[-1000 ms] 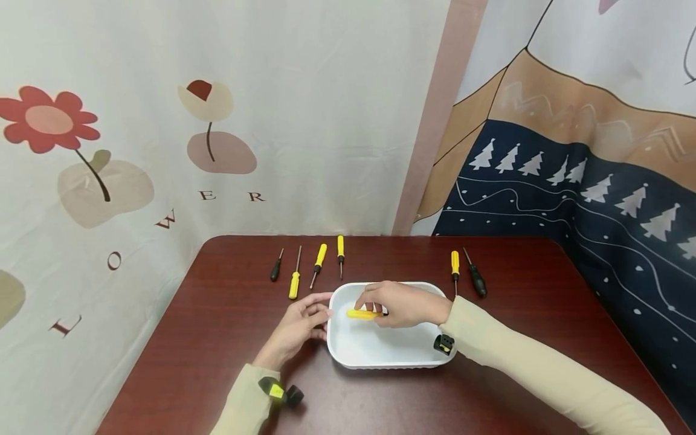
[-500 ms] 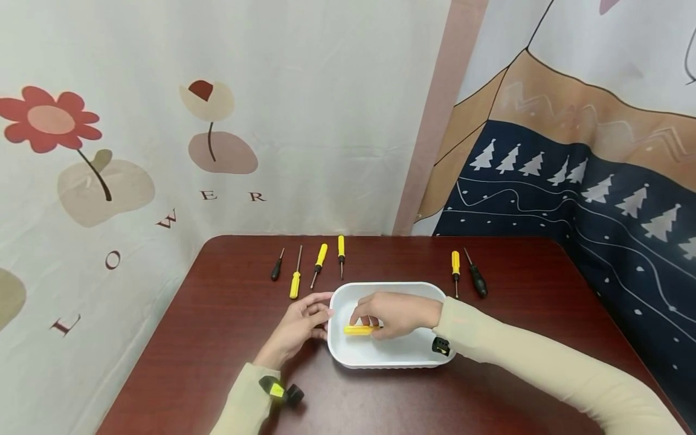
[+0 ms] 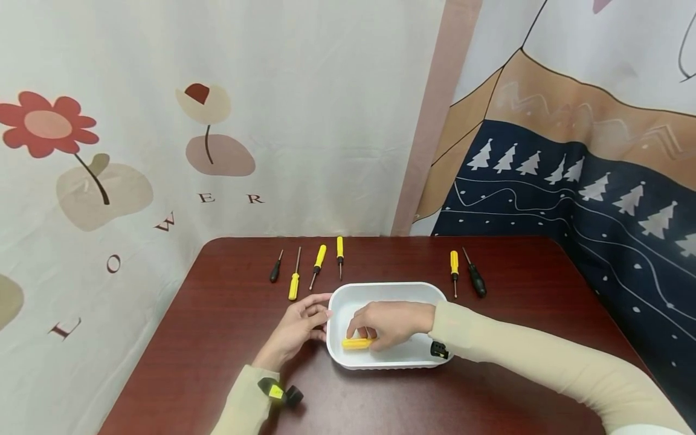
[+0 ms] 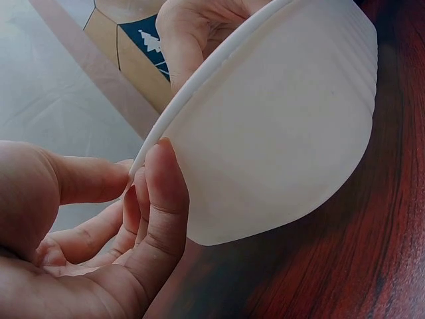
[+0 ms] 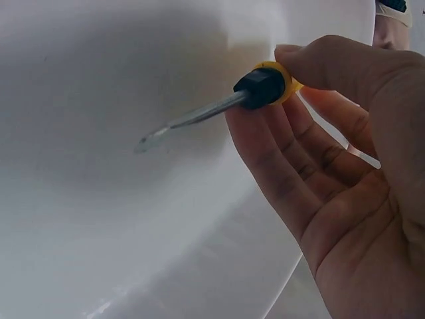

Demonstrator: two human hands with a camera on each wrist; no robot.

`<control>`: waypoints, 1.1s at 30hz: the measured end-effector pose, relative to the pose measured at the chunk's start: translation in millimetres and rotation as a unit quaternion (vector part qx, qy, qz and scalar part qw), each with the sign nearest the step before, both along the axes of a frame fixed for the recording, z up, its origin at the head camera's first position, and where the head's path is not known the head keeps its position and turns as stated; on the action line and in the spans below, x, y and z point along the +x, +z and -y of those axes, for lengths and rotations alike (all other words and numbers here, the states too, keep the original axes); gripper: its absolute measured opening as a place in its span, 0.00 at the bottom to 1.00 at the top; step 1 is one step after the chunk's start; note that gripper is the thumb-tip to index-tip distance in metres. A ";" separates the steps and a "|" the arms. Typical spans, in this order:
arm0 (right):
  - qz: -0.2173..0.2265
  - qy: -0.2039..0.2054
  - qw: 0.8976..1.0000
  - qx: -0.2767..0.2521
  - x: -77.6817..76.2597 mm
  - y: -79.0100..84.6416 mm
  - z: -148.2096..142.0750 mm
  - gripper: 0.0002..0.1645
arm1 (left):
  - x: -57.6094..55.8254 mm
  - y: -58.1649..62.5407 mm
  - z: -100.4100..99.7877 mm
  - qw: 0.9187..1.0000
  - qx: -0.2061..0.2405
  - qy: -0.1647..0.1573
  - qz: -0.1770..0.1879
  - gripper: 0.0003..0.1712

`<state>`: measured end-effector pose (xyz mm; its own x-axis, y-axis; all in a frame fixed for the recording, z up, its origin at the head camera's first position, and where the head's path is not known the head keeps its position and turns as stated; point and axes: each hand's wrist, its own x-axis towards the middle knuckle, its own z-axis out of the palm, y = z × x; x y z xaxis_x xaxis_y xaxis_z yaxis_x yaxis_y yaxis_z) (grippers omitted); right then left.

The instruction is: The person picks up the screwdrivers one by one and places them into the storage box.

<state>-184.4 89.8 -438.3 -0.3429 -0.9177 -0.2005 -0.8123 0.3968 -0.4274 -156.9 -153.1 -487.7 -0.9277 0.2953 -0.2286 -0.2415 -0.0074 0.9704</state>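
Note:
My right hand (image 3: 394, 323) reaches into a white plastic tub (image 3: 397, 291) and grips a screwdriver (image 3: 356, 344) with a yellow handle. In the right wrist view the screwdriver's black collar (image 5: 259, 88) and short metal shaft show, the thumb and fingers pinching its handle close over the tub floor. At the tub's left end my left hand (image 3: 296, 329) holds the rim. The left wrist view shows thumb and fingers (image 4: 166, 193) pinching that rim from either side, with the tub's ribbed outer wall (image 4: 279, 133) beside them.
Behind the tub, to the left, lie a small black screwdriver (image 3: 275, 269) and several yellow-handled ones, such as one with a long shaft (image 3: 294, 285). Back right are a yellow screwdriver (image 3: 454, 263) and a black-handled one (image 3: 477, 281). A printed curtain hangs behind the brown table (image 3: 217, 338).
The right hand has moved the yellow screwdriver toward the front side of the tub, nearer my body. My left hand keeps its hold on the tub rim.

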 end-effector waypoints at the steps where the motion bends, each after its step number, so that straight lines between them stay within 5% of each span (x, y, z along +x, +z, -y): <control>1: 0.005 0.002 1.000 0.000 0.3 -0.1 0.5 0.23 | 0.0 0.0 0.0 1.000 0.001 0.000 0.001 0.27; 33: 0.035 0.060 0.996 0.058 3.0 -8.1 22.8 0.19 | -1.4 -1.7 1.3 1.000 0.013 -0.013 -0.001 0.28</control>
<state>-181.4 67.0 -446.4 -0.2130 -0.9210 -0.3262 -0.8269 0.3478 -0.4418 -158.3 -154.4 -489.4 -0.9200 0.3246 -0.2195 -0.2408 -0.0264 0.9702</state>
